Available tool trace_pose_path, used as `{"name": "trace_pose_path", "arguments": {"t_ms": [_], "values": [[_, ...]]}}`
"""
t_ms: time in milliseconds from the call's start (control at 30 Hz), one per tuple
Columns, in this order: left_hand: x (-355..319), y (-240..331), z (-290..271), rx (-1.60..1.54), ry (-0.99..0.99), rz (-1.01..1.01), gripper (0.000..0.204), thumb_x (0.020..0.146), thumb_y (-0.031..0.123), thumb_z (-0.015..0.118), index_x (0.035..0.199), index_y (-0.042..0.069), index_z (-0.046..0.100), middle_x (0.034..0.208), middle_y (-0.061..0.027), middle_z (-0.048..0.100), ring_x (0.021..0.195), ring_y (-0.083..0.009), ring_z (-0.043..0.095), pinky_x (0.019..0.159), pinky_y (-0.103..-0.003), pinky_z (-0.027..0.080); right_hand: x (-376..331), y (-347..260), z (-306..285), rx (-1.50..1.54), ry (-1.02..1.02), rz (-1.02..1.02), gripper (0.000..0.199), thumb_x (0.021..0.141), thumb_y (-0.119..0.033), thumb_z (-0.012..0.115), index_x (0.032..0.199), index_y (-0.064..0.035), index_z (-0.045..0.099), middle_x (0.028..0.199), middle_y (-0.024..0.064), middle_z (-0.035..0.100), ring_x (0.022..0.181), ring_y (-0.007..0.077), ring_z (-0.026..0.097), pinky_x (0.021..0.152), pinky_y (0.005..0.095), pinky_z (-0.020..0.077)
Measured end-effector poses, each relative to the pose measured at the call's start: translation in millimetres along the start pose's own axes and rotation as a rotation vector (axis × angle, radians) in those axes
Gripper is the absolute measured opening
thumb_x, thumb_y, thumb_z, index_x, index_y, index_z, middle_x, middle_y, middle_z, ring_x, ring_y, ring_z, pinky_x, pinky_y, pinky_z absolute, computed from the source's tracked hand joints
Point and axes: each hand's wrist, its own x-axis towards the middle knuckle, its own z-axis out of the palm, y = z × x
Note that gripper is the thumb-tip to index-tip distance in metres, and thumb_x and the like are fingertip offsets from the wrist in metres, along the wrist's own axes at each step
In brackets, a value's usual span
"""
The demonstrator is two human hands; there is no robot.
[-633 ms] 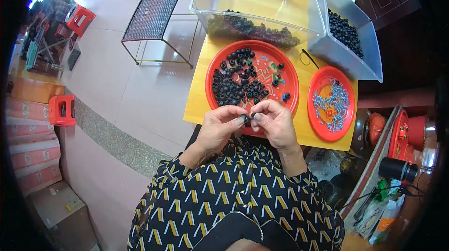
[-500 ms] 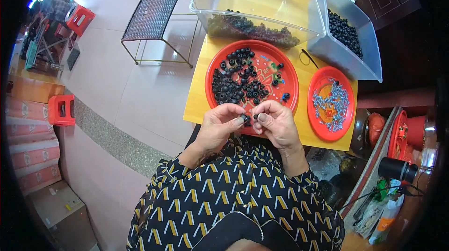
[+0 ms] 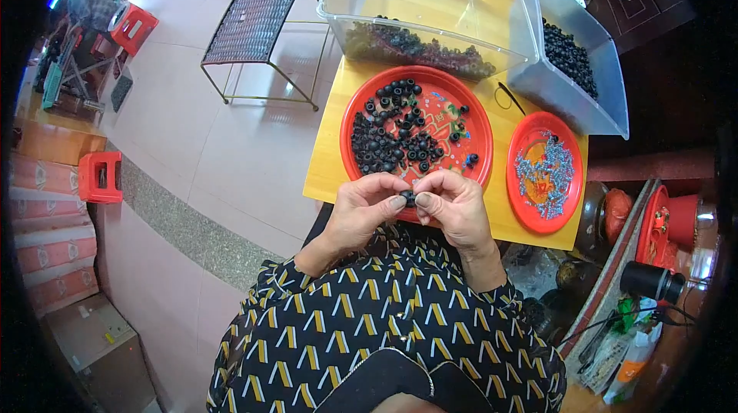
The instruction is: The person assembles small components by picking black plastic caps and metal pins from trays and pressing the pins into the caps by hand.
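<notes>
both hands, left hand (image 3: 367,204) & right hand (image 3: 453,205), pinch small black ring (image 3: 409,198) over red tray (image 3: 477,153)

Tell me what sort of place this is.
Probably a home workshop for hand assembly. Both hands, left hand and right hand, pinch a small black ring over a round red plastic tray of black rings; a clear plastic bin holds more, and stacked cardboard cartons line the tiled floor.
</notes>
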Motion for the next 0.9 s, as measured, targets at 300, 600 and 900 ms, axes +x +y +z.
{"name": "trace_pose_path", "arguments": {"t_ms": [300,600,900], "values": [[-2.5,8.4,5.1,0.470,-0.024,0.363,0.019,0.075,-0.002,0.062,0.093,-0.004,0.059,0.088,-0.0077,0.056,0.084,-0.0143,0.054,0.072,-0.024,0.044,0.0,2.2,-0.3,-0.047,-0.049,-0.016,0.014,0.081,-0.011,0.062,0.088,0.0002,0.056,0.072,0.0012,0.056,0.057,0.0054,0.051,0.050,0.0173,0.0416],[2.5,14.2,3.2,0.781,-0.139,0.661,0.021,0.069,0.000,0.066,0.089,0.002,0.061,0.073,-0.0058,0.052,0.065,-0.0201,0.049,0.062,-0.031,0.040,-1.1,13.1,-7.3,0.401,-0.366,0.235,0.023,0.084,-0.020,0.058,0.093,0.0007,0.053,0.073,0.0032,0.054,0.058,0.0077,0.048,0.051,0.0198,0.0397],[6.6,11.0,5.3,0.700,-0.223,0.696,0.019,0.070,0.006,0.067,0.088,0.000,0.061,0.070,-0.0061,0.052,0.065,-0.0199,0.049,0.060,-0.030,0.040,-4.3,20.6,-2.7,0.484,-0.371,0.191,0.022,0.082,-0.021,0.061,0.087,-0.0026,0.050,0.071,0.0013,0.050,0.056,0.0067,0.044,0.049,0.0191,0.0368]]}}
